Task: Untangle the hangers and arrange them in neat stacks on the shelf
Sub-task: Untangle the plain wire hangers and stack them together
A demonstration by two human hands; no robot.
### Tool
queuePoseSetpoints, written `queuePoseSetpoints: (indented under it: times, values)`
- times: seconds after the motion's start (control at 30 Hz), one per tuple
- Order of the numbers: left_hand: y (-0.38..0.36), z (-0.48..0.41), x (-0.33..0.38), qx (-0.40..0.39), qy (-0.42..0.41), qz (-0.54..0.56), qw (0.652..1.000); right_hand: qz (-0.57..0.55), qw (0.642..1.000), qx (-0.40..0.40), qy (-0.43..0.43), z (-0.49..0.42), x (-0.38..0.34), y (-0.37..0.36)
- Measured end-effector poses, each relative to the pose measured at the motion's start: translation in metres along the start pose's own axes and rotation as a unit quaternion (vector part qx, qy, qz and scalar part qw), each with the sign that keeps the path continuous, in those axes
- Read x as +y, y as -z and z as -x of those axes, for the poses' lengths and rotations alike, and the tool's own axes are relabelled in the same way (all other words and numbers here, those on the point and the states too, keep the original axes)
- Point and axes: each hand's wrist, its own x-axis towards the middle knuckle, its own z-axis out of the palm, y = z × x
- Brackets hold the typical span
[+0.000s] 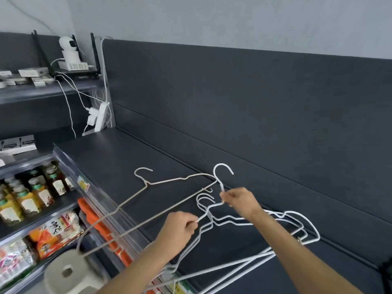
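Observation:
A dark grey shelf point(131, 158) carries a tangle of white wire hangers point(284, 225) at its near right part. A single beige hanger point(169, 181) lies further left, its lower end sticking out past the shelf's front edge. My right hand point(239, 200) pinches the neck of a white hanger whose hook point(222, 168) stands upright above the pile. My left hand point(180, 228) grips the shoulder wire of a white hanger just left of the pile.
A grey back panel point(254, 102) rises behind the shelf. At the far left stand a power strip point(99, 117) with cables, a router and a camera point(67, 45). Lower shelves hold bottles point(27, 200) and snack packs point(57, 232). A beige stool point(67, 272) stands below.

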Motion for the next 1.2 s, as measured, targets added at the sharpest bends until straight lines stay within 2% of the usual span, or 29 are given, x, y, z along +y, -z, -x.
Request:
queuePoseSetpoints:
  times: [0.1, 0.27, 0.37, 0.47, 0.5, 0.6, 0.8, 1.2]
  values:
    - [-0.004, 0.005, -0.006, 0.013, 0.038, -0.013, 0.999, 0.14, 0.988, 0.048, 0.038, 0.01, 0.008, -0.003]
    - [-0.012, 0.022, -0.008, -0.014, 0.11, -0.125, 0.986, 0.243, 0.967, 0.062, 0.038, 0.045, 0.057, -0.01]
    - [-0.019, 0.034, -0.003, -0.016, 0.092, -0.232, 0.968, 0.271, 0.96, 0.063, 0.041, 0.076, 0.081, -0.008]
    - [-0.019, 0.037, 0.009, 0.004, 0.028, -0.309, 0.951, 0.295, 0.948, 0.104, 0.066, 0.101, 0.099, 0.001]
    - [-0.021, 0.036, 0.014, 0.01, 0.002, -0.307, 0.952, 0.307, 0.94, 0.126, 0.074, 0.109, 0.104, 0.004]
    - [-0.032, 0.035, 0.035, 0.008, -0.05, -0.273, 0.961, 0.286, 0.952, 0.094, 0.049, 0.136, 0.111, 0.015]
    - [-0.071, 0.051, 0.09, -0.064, -0.113, -0.249, 0.96, 0.308, 0.946, 0.106, 0.007, 0.191, 0.133, 0.043]
    - [-0.186, 0.147, 0.256, -0.14, -0.226, -0.142, 0.953, 0.263, 0.935, 0.205, -0.117, 0.405, 0.224, 0.144]
